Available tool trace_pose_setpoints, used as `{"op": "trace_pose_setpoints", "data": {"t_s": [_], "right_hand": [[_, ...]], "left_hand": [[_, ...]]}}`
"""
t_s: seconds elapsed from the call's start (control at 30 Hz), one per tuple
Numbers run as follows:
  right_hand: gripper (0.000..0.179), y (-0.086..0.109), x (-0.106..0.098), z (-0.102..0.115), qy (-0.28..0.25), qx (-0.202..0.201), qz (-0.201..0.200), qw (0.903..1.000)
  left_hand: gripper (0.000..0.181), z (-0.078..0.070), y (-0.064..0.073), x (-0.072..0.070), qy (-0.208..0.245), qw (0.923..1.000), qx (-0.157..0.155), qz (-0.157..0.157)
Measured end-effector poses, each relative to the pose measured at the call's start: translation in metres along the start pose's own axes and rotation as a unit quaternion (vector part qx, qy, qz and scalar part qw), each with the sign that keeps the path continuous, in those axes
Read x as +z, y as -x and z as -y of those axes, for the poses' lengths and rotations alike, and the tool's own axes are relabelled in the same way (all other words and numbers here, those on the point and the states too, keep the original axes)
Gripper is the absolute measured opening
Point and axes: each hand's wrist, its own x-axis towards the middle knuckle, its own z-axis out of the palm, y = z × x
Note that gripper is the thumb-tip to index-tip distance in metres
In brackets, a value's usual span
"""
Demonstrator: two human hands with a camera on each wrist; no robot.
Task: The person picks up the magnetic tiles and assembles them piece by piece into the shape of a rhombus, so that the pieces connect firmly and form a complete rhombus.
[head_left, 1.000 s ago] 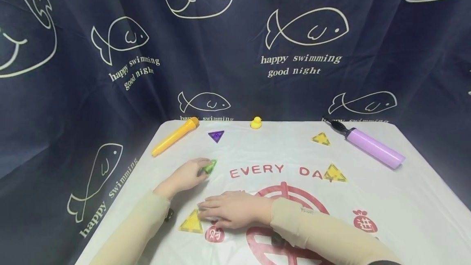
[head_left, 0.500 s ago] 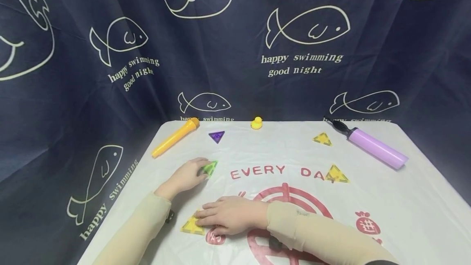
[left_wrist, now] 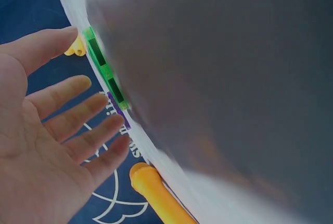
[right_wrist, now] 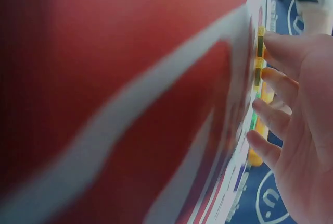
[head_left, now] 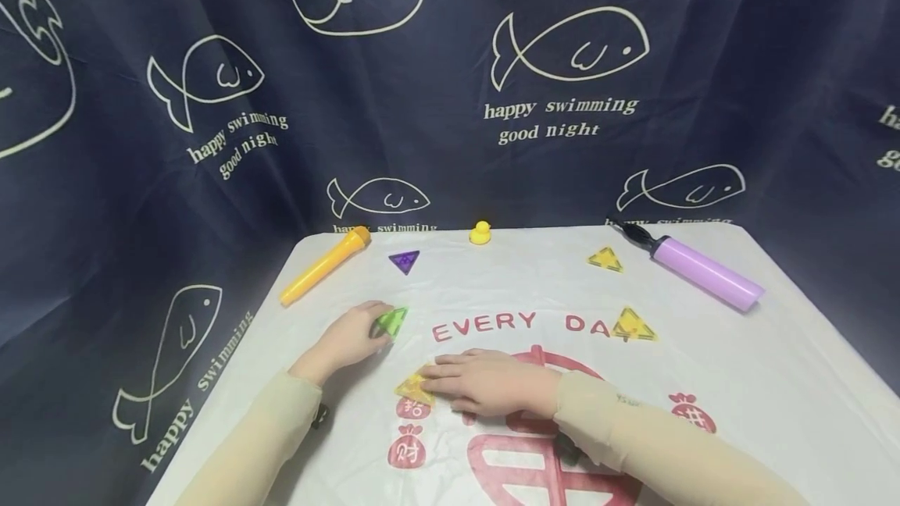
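My left hand [head_left: 350,340] lies at the left of the table, its relaxed fingertips on the left side of a green see-through triangle tile [head_left: 392,323]. In the left wrist view the fingers are spread beside the green tile's edge. Nearer the front, my right hand [head_left: 495,383] lies palm down with its fingers stretched left, fingertips over the right part of a yellow triangle tile [head_left: 415,387]. The right wrist view shows the same yellow tile edge-on [right_wrist: 259,60] at the thumb and fingertips. The yellow tile sits a short way in front of the green one.
Further back lie a purple triangle tile [head_left: 405,261], an orange toy microphone [head_left: 325,265] and a yellow rubber duck [head_left: 480,233]. To the right are two more yellow triangle tiles, one further back [head_left: 606,259] and one nearer [head_left: 634,325], beside a lilac balloon pump [head_left: 706,273]. A dark printed curtain [head_left: 450,100] stands behind.
My right hand has first moved onto the yellow tile, then slid it away from me and to the right, closer to the green tile. My left hand stays at the green tile. The view shifts slightly.
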Motion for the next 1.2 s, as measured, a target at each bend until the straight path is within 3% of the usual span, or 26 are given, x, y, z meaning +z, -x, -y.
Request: {"op": "trace_pose_setpoints", "data": {"t_s": [0.1,0.37,0.7,0.97,1.2], "right_hand": [[0.053,0.009,0.0,-0.007,-0.018,0.029,-0.001,0.9994],[0.054,0.032,0.0,-0.022,-0.058,0.087,-0.017,0.9943],[0.054,0.053,0.001,-0.035,-0.049,0.142,-0.047,0.9874],[0.055,0.063,-0.003,-0.036,-0.063,0.205,-0.074,0.9738],[0.057,0.066,-0.003,-0.04,-0.025,0.265,-0.069,0.9613]], "left_hand": [[0.058,-0.001,0.002,0.0,-0.008,0.9998,-0.019,0.002],[0.061,-0.002,0.0,0.003,-0.029,0.9989,-0.035,0.0],[0.06,-0.003,-0.003,0.004,-0.02,0.9982,-0.056,0.008],[0.058,-0.004,-0.005,0.005,-0.022,0.9979,-0.061,0.007],[0.058,-0.007,-0.008,0.004,-0.021,0.9974,-0.069,0.008]]}}
